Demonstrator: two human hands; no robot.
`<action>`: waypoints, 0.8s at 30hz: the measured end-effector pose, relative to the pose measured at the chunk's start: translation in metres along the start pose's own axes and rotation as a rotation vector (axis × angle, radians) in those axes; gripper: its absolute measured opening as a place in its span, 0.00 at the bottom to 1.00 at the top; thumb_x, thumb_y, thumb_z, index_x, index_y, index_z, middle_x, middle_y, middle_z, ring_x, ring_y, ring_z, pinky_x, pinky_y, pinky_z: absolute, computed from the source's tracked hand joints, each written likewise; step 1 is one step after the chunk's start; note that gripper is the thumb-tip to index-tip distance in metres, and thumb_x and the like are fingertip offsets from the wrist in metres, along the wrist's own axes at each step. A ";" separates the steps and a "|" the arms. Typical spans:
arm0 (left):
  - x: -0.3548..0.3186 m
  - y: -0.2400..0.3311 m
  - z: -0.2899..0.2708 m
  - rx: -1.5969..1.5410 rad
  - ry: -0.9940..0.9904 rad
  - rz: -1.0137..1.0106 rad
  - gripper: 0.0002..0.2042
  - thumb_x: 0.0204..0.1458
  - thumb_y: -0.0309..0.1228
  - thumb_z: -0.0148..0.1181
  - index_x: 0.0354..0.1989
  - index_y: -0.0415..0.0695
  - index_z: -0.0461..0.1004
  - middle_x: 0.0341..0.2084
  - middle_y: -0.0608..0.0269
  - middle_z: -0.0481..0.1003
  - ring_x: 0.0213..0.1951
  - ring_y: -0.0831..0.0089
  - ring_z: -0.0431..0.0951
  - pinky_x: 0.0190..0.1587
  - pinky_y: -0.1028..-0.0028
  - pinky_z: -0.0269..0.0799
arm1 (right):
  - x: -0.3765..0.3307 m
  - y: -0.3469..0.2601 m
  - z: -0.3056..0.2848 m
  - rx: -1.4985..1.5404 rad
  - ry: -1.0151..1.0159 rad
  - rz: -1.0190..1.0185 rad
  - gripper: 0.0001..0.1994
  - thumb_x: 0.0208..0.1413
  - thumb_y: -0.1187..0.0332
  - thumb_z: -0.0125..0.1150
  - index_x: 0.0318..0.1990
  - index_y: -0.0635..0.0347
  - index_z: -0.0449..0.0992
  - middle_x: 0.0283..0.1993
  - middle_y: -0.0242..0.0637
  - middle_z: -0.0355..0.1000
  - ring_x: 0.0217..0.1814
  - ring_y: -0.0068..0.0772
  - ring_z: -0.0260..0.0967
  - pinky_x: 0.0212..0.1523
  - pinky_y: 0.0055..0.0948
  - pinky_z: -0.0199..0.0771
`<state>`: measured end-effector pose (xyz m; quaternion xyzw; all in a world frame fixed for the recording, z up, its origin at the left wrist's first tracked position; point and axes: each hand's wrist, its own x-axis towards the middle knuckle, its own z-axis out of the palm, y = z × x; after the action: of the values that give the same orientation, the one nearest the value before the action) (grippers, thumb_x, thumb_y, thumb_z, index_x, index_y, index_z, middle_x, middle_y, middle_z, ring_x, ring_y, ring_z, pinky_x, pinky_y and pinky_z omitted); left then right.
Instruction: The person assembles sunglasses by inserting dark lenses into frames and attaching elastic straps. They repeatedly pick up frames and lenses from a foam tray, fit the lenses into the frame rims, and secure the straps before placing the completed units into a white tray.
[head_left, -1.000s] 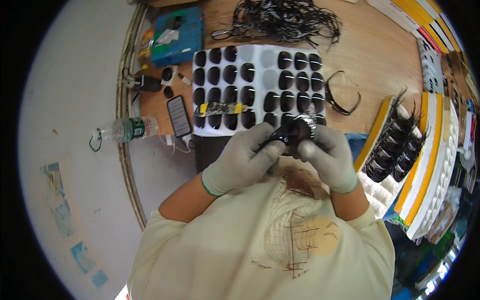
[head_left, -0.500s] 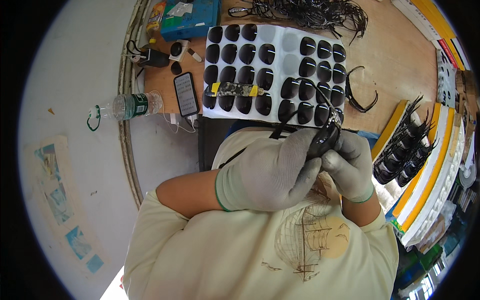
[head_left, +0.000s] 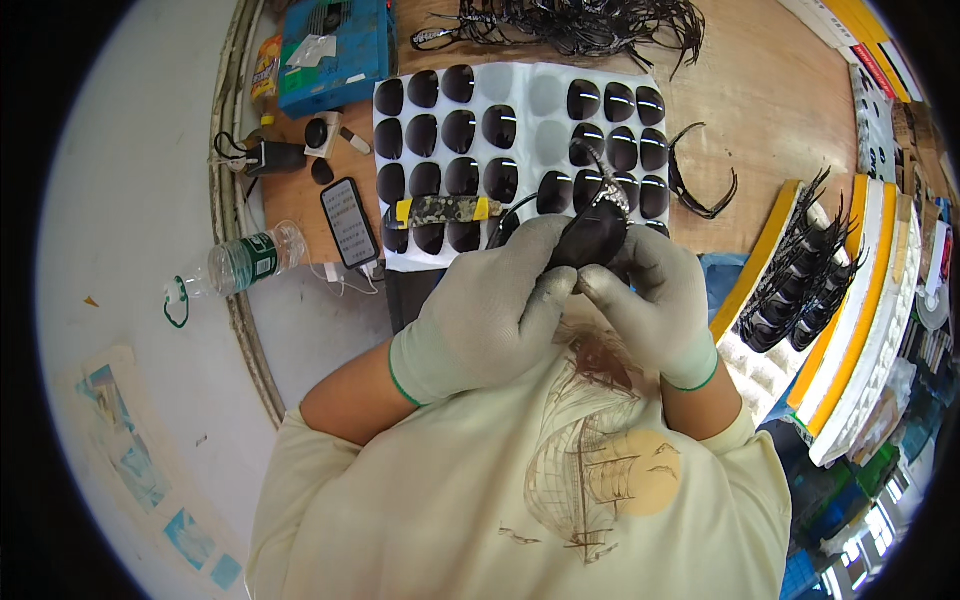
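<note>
Both my hands wear pale grey knit gloves and are closed around one pair of dark sunglasses (head_left: 590, 238). My left hand (head_left: 500, 305) grips one side of it, thumb bent against the lower edge. On the other side my right hand (head_left: 652, 300) pinches it between thumb and fingers. A temple arm with a sparkling ornament points up and away from me. Just beyond the hands lies a white sheet (head_left: 540, 85) with rows of dark lenses (head_left: 459, 132). A camouflage-patterned, yellow-ended tool (head_left: 443, 211) rests across the lower lenses.
Black frames (head_left: 590, 28) are heaped at the far edge; another frame (head_left: 703, 180) lies right of the sheet. A phone (head_left: 349, 222), plastic bottle (head_left: 245, 262) and blue box (head_left: 335, 55) are on the left. Trays with finished-looking sunglasses (head_left: 800, 290) stand at the right.
Both hands and the sunglasses have shifted left and slightly away from me relative to the picture. The sunglasses are turned so a dark lens shows more fully. The whole view has shifted slightly.
</note>
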<state>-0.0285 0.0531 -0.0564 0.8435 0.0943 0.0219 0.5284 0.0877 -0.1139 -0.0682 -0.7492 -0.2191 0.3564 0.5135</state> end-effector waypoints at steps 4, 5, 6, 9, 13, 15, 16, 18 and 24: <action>0.015 -0.004 -0.022 0.196 -0.334 -0.010 0.18 0.56 0.33 0.58 0.52 0.38 0.71 0.25 0.44 0.77 0.28 0.45 0.80 0.31 0.58 0.77 | 0.007 0.004 -0.004 -0.120 0.164 -0.222 0.22 0.43 0.61 0.78 0.41 0.64 0.76 0.41 0.43 0.74 0.44 0.36 0.72 0.43 0.34 0.74; 0.020 -0.002 -0.029 0.182 -0.415 0.037 0.16 0.55 0.34 0.59 0.49 0.38 0.73 0.25 0.45 0.78 0.27 0.45 0.79 0.31 0.59 0.76 | 0.008 0.005 -0.009 -0.179 0.048 -0.318 0.21 0.44 0.61 0.77 0.41 0.64 0.76 0.42 0.44 0.73 0.46 0.42 0.71 0.49 0.38 0.71; 0.026 0.000 -0.036 0.169 -0.497 0.085 0.16 0.54 0.35 0.60 0.46 0.38 0.74 0.25 0.45 0.78 0.26 0.45 0.79 0.30 0.59 0.76 | 0.010 0.005 -0.014 -0.226 -0.070 -0.422 0.20 0.46 0.61 0.76 0.40 0.64 0.76 0.42 0.45 0.72 0.47 0.48 0.70 0.54 0.42 0.68; 0.064 -0.009 -0.055 -0.107 -0.443 -0.202 0.15 0.53 0.39 0.60 0.36 0.38 0.78 0.26 0.52 0.79 0.25 0.59 0.81 0.31 0.66 0.75 | 0.003 0.014 -0.023 -0.200 -0.347 -0.495 0.14 0.52 0.65 0.68 0.40 0.66 0.75 0.40 0.51 0.71 0.43 0.56 0.69 0.57 0.46 0.67; 0.127 -0.116 -0.024 0.754 -0.019 -0.381 0.28 0.53 0.47 0.61 0.55 0.37 0.73 0.51 0.43 0.74 0.53 0.49 0.77 0.55 0.57 0.74 | -0.010 0.016 -0.026 -0.261 -0.125 -0.527 0.12 0.55 0.72 0.62 0.44 0.71 0.74 0.38 0.54 0.73 0.44 0.58 0.72 0.52 0.46 0.72; 0.135 -0.125 -0.012 0.870 -0.131 -0.485 0.32 0.51 0.49 0.63 0.59 0.38 0.70 0.56 0.44 0.70 0.56 0.49 0.75 0.57 0.56 0.73 | -0.025 0.008 -0.031 -0.147 -0.183 -0.272 0.25 0.54 0.75 0.60 0.59 0.76 0.65 0.45 0.60 0.74 0.49 0.60 0.73 0.51 0.45 0.73; 0.133 -0.129 -0.010 0.857 -0.071 -0.477 0.32 0.50 0.49 0.64 0.58 0.38 0.70 0.56 0.45 0.70 0.56 0.49 0.75 0.57 0.56 0.73 | -0.031 0.008 -0.032 -0.127 -0.173 -0.231 0.28 0.54 0.76 0.59 0.62 0.76 0.61 0.48 0.61 0.73 0.51 0.60 0.73 0.52 0.44 0.74; 0.135 -0.139 -0.007 0.833 -0.008 -0.458 0.33 0.48 0.49 0.65 0.57 0.38 0.71 0.56 0.45 0.70 0.56 0.49 0.75 0.57 0.57 0.73 | -0.037 0.016 -0.032 -0.152 -0.141 -0.306 0.35 0.53 0.77 0.57 0.68 0.76 0.53 0.50 0.62 0.73 0.50 0.58 0.75 0.51 0.41 0.75; 0.106 -0.091 -0.011 0.002 0.070 -0.323 0.13 0.55 0.35 0.64 0.40 0.38 0.73 0.30 0.57 0.78 0.32 0.69 0.79 0.35 0.70 0.74 | -0.057 0.044 -0.025 0.313 0.019 -0.152 0.28 0.51 0.79 0.53 0.62 0.71 0.58 0.43 0.52 0.74 0.44 0.50 0.78 0.49 0.38 0.77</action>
<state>0.0612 0.1208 -0.1397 0.8166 0.2469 -0.0339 0.5206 0.0683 -0.1857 -0.0859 -0.6448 -0.2119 0.3393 0.6513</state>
